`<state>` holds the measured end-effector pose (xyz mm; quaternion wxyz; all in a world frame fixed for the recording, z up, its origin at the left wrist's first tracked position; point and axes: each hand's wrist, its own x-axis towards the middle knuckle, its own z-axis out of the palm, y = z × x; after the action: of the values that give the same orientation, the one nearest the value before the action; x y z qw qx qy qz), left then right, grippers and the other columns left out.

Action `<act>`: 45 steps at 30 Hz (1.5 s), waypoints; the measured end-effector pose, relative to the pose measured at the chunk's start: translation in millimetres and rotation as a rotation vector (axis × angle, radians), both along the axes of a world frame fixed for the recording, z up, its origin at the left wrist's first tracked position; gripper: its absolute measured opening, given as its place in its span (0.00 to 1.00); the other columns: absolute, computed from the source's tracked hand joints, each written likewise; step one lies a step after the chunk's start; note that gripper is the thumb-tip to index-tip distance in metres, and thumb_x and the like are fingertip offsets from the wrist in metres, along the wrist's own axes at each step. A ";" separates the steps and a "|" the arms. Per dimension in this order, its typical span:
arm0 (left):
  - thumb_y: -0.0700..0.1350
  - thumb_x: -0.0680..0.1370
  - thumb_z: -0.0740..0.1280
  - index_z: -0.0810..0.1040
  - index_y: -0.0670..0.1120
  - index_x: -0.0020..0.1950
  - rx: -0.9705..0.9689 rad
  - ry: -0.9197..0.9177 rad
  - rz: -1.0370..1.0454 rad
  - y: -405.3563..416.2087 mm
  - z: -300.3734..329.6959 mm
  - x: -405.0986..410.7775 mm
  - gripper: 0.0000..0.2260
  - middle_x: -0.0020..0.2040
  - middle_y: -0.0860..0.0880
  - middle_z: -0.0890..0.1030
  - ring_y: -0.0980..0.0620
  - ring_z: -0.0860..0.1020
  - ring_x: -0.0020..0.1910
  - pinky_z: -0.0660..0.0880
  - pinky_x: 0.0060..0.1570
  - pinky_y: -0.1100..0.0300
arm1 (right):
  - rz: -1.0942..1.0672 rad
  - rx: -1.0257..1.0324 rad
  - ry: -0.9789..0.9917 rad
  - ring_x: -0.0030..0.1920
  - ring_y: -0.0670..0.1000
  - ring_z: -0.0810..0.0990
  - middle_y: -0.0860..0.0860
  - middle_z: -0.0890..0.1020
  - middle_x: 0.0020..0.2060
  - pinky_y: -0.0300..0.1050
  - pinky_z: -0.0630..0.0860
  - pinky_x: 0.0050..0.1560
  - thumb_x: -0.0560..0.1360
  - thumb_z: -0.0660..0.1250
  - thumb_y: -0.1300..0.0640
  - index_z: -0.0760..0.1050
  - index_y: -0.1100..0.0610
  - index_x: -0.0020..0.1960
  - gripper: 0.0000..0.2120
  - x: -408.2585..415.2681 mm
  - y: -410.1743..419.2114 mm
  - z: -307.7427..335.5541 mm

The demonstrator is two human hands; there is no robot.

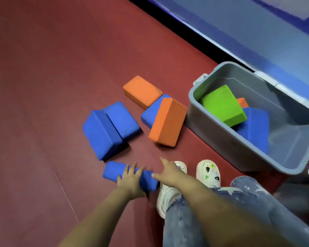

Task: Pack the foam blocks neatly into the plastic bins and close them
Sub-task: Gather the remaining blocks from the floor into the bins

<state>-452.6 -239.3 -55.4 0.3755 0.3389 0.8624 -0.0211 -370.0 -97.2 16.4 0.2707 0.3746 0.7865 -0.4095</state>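
Your left hand (pixel 130 180) lies fingers spread on a blue foam block (pixel 114 171) on the red floor (pixel 43 86); your right hand (pixel 168 171) reaches beside it, open and empty. Beyond them lie more blue and orange blocks (pixel 168 122), and to the right the open grey bin (pixel 212 138) holds a green block (pixel 221 104) below a blue wall (pixel 257 32).

Perhaps nine foam blocks (pixel 168 122) — one bin (pixel 212 132).

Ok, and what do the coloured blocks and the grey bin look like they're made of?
The orange block and blue block look like dense foam: matte, slightly grainy faces, softened edges, no shine. The grey bin looks like moulded plastic: smooth, semi-glossy walls, rolled rim, light clip latch. The red floor seems rubbery or vinyl matting, though that is less certain.
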 end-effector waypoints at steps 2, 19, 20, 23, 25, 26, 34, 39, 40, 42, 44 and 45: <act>0.51 0.70 0.72 0.46 0.58 0.78 -0.067 0.020 -0.035 1.5 -20.2 3.1 0.45 0.79 0.53 0.43 0.45 0.41 0.78 0.52 0.71 0.38 | 0.009 -0.021 -0.043 0.71 0.55 0.64 0.58 0.63 0.72 0.42 0.64 0.65 0.74 0.68 0.48 0.50 0.54 0.77 0.39 1.4 11.0 -10.8; 0.64 0.57 0.73 0.72 0.54 0.61 0.619 -0.273 0.387 33.0 7.7 -66.4 0.35 0.58 0.56 0.74 0.64 0.72 0.56 0.67 0.54 0.70 | 0.240 -0.106 0.042 0.77 0.53 0.48 0.49 0.48 0.77 0.51 0.53 0.75 0.60 0.80 0.47 0.40 0.46 0.77 0.60 -19.3 99.8 -46.2; 0.63 0.58 0.74 0.73 0.56 0.61 0.654 -0.325 0.448 39.3 19.7 -71.0 0.33 0.59 0.58 0.75 0.64 0.73 0.58 0.68 0.55 0.69 | 0.240 -0.024 0.115 0.77 0.54 0.48 0.49 0.50 0.77 0.50 0.52 0.75 0.61 0.79 0.48 0.43 0.48 0.78 0.59 -24.0 102.4 -38.3; 0.59 0.60 0.76 0.75 0.63 0.60 0.764 -0.515 0.532 63.0 45.1 -81.5 0.29 0.61 0.60 0.78 0.61 0.75 0.60 0.71 0.58 0.62 | 0.129 0.138 0.279 0.72 0.55 0.60 0.49 0.63 0.71 0.52 0.63 0.70 0.59 0.80 0.49 0.54 0.49 0.76 0.53 -31.2 118.1 -8.8; 0.60 0.62 0.76 0.77 0.62 0.61 0.775 -0.757 0.547 80.4 44.6 -89.2 0.28 0.62 0.57 0.79 0.58 0.76 0.62 0.72 0.59 0.60 | 0.057 0.078 0.282 0.68 0.54 0.64 0.51 0.64 0.66 0.49 0.66 0.67 0.59 0.80 0.48 0.54 0.47 0.75 0.52 -24.0 131.0 3.5; 0.63 0.65 0.74 0.77 0.58 0.64 0.774 -0.880 0.592 89.7 37.0 -94.2 0.28 0.64 0.54 0.78 0.56 0.75 0.64 0.71 0.62 0.57 | 0.027 0.044 0.255 0.67 0.54 0.65 0.52 0.63 0.65 0.48 0.67 0.66 0.60 0.79 0.47 0.52 0.46 0.75 0.52 -18.1 135.9 6.6; 0.54 0.75 0.70 0.59 0.44 0.76 0.507 -0.374 0.880 167.9 -58.1 -104.0 0.35 0.74 0.47 0.65 0.48 0.67 0.71 0.66 0.65 0.54 | -0.034 0.269 0.073 0.65 0.59 0.65 0.54 0.62 0.63 0.56 0.67 0.65 0.64 0.73 0.51 0.53 0.37 0.73 0.44 -2.9 153.9 -7.2; 0.48 0.66 0.78 0.59 0.53 0.75 0.607 -0.637 0.864 189.8 -96.2 -98.1 0.43 0.67 0.49 0.74 0.46 0.77 0.61 0.76 0.57 0.49 | -0.164 0.285 0.091 0.64 0.57 0.65 0.51 0.63 0.63 0.54 0.67 0.64 0.67 0.71 0.49 0.53 0.37 0.74 0.42 -2.1 165.6 -19.5; 0.46 0.65 0.79 0.60 0.53 0.74 0.603 -0.600 0.865 191.9 -99.5 -94.4 0.42 0.66 0.48 0.75 0.45 0.77 0.60 0.77 0.57 0.46 | -0.188 0.288 0.094 0.64 0.57 0.65 0.51 0.63 0.63 0.54 0.67 0.64 0.68 0.71 0.49 0.52 0.37 0.74 0.42 -1.0 167.2 -21.1; 0.41 0.68 0.78 0.59 0.52 0.75 0.619 -0.458 0.889 194.0 -104.1 -88.2 0.42 0.68 0.47 0.72 0.46 0.74 0.63 0.76 0.58 0.47 | -0.219 0.294 0.087 0.64 0.57 0.65 0.51 0.63 0.64 0.54 0.66 0.65 0.68 0.71 0.49 0.52 0.37 0.74 0.41 1.9 169.8 -23.3; 0.44 0.68 0.77 0.60 0.52 0.75 0.636 -0.308 0.835 194.2 -98.5 -80.3 0.41 0.68 0.46 0.69 0.46 0.71 0.65 0.73 0.62 0.48 | -0.229 0.294 0.076 0.64 0.57 0.65 0.51 0.63 0.64 0.54 0.67 0.65 0.68 0.71 0.50 0.52 0.38 0.74 0.41 4.6 169.4 -23.6; 0.46 0.68 0.77 0.61 0.54 0.75 0.645 -0.242 0.798 192.5 -93.3 -75.3 0.40 0.67 0.46 0.68 0.47 0.70 0.65 0.71 0.64 0.49 | -0.234 0.298 0.070 0.64 0.57 0.65 0.52 0.63 0.64 0.54 0.67 0.64 0.68 0.71 0.49 0.53 0.38 0.74 0.41 6.0 168.3 -22.9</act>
<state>-527.9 -46.8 -148.7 0.3277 0.0825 0.8375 0.4294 -364.0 71.1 -6.4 0.1352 0.4849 0.7985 -0.3301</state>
